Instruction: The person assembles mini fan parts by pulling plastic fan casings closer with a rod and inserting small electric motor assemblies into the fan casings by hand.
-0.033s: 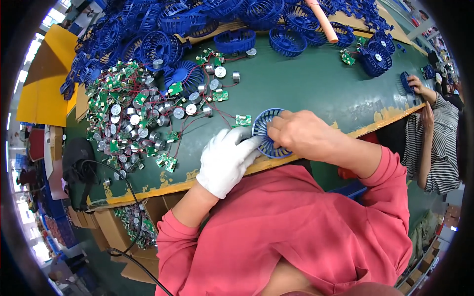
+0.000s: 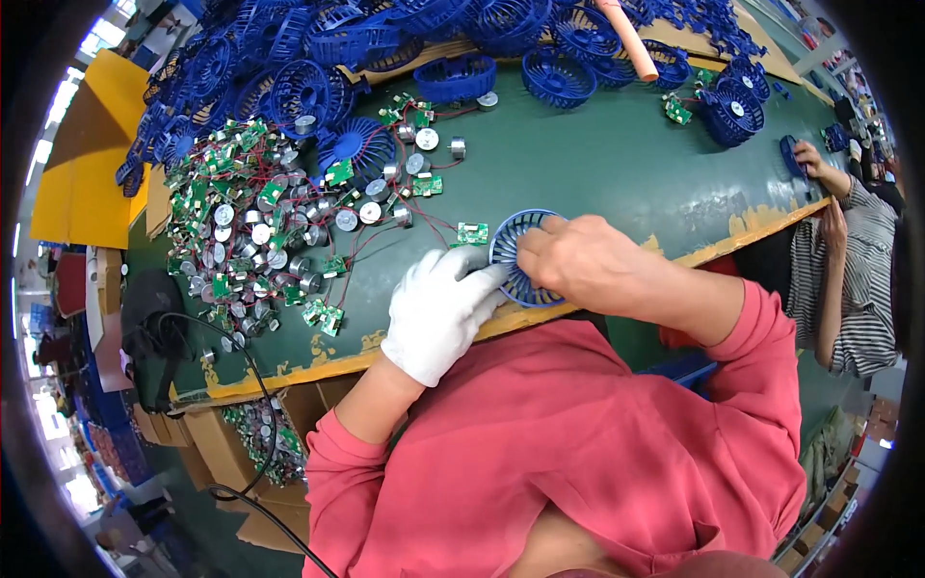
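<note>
A round blue slatted fan housing point(image 2: 520, 226) stands at the near edge of the green table. My left hand point(image 2: 436, 310), in a white glove, grips its left rim between thumb and fingers. Over the housing's open face is my bare right hand point(image 2: 583, 255), its fingers bent together and reaching inside. Whatever those fingertips pinch is hidden behind the hand. A small green circuit board point(image 2: 472, 233) with red wires lies just left of the housing, above my gloved fingers.
Left of my hands is a heap of wired motors and circuit boards point(image 2: 260, 231). Blue fan housings point(image 2: 308, 89) pile up along the far side, near an orange-pink tube point(image 2: 631, 43). At far right, another person's hand point(image 2: 807, 157) holds a blue part. A black cable point(image 2: 260, 385) hangs at left.
</note>
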Available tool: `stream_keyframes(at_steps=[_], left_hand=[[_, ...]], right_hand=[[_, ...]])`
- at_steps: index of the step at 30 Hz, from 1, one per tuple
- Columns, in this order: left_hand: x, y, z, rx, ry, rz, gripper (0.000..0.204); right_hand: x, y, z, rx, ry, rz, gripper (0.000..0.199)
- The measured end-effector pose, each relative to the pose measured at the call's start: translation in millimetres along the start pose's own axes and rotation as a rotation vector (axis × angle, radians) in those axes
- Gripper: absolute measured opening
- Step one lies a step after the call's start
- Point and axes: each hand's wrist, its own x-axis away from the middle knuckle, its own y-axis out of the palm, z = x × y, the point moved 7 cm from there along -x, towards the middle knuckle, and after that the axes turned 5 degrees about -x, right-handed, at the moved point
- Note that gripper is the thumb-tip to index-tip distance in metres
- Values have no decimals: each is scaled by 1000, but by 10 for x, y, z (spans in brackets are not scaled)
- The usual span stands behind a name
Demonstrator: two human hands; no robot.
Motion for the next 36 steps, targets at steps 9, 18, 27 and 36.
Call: stream_keyframes(at_steps=[9,18,27,36], left_hand=[[35,-10,4,-19,-34,34,23],[42,-35,14,-19,-37,63,21],[-45,-394,-309,254,-157,147,31],[14,-246,-955,-67,-446,128,35]], right_hand=[[144,32,166,-228,-15,333,26],[-78,39,147,-42,102,-37,23],[206,-265,408,-526,30,464,36],[742,-456,2015,138,1018,578,74]])
